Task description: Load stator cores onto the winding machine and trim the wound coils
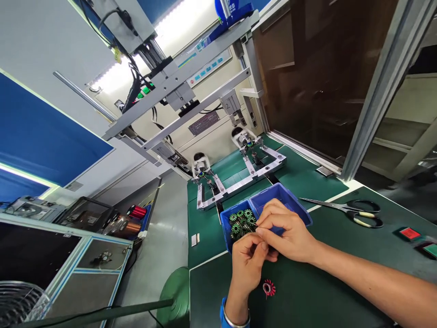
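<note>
My left hand (247,262) and my right hand (288,230) meet over the green table mat, fingertips nearly touching. Both are closed in a pinch; whatever lies between the fingers is too small or hidden to make out. Just below them on the mat lies a small toothed ring (269,288) with red windings, a thin wire end sticking out. Behind my left hand, a blue bin (225,230) holds several green toothed rings (236,228) and dark pieces. A second blue bin (300,207) stands beside it, partly covered by my right hand.
Black-handled scissors (344,207) lie right of the bins. Beyond the bins stands a machine with a metal fixture frame (239,183) on the mat. Red (409,233) and green (430,249) square pieces lie far right. At left are wire spools (123,225) and a green round base (174,291).
</note>
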Motion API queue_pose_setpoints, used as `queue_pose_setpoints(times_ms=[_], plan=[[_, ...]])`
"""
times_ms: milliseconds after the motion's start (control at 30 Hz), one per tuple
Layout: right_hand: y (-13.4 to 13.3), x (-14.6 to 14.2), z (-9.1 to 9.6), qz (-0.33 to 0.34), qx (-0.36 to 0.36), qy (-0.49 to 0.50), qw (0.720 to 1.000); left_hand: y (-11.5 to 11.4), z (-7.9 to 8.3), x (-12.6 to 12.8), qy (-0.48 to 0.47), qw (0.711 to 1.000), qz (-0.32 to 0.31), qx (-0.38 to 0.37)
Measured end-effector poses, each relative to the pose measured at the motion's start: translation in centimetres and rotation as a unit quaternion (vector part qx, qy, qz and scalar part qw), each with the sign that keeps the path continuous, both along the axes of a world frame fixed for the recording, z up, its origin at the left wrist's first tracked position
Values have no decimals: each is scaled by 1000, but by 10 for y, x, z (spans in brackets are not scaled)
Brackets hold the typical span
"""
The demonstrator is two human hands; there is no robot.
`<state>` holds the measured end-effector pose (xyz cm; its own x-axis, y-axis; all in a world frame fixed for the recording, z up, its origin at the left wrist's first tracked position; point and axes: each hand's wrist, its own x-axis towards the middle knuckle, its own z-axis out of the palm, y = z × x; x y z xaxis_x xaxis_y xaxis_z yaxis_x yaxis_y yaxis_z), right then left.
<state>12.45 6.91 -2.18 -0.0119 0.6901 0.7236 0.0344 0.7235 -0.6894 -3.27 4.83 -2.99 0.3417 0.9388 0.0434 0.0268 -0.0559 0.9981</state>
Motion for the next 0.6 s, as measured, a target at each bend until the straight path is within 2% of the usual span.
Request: queue_pose_setpoints(times_ms=[100, 167, 267, 333, 400, 433, 500, 600], plan=[[1, 16, 10, -10, -26, -3, 1000, -1, -1, 2, -17, 1000, -9, -24], [-3, 37, 12, -34, -54, -12, 998, 1, -1, 2, -50, 998, 9, -48], [-15, 82, -2, -137, -93, -67, 984, 5, 0, 1, -106, 990, 52, -78], [-26, 116, -24, -270, -79, -190, 941, 7, 3, -1, -136, 983, 73, -97], [-37, 146, -50, -365, -61, -356, 858, 9, 5, -1, -158, 977, 88, -114], [-42, 158, -62, -369, -36, -424, 826, 9, 7, -1, -165, 975, 92, -121], [-50, 175, -81, -365, -9, -491, 791, 9, 8, -1, -177, 970, 97, -133], [-55, 184, -91, -364, 15, -508, 780, 10, 8, -1, -187, 967, 101, -141]])
